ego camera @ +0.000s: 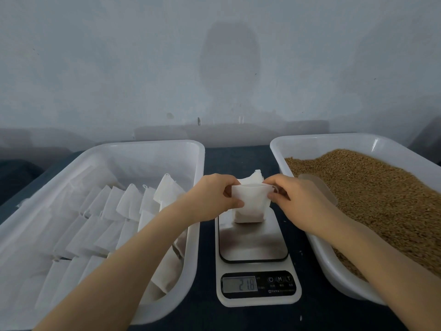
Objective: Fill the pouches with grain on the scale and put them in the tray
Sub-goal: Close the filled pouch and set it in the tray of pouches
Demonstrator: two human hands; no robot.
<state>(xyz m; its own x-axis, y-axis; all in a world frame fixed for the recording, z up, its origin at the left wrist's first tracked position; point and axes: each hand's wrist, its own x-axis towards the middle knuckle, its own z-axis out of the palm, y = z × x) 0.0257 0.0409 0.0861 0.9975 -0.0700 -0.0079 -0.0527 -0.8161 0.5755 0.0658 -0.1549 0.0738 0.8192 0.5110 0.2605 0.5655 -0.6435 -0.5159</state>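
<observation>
The bare left forearm (133, 254) and right forearm (372, 249) stretch forward, angling in toward each other. The left hand (210, 199) pinches the left side of a white pouch (250, 203) between thumb and curled fingers. The right hand (297, 201) pinches its right side the same way, knuckles up.

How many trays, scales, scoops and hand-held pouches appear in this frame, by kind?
2 trays: pouch tray, grain tray
1 scale
1 scoop
1 held pouch, pinched by left hand and right hand
Total: 5
The stacked pouches overlap too much to count.
</observation>
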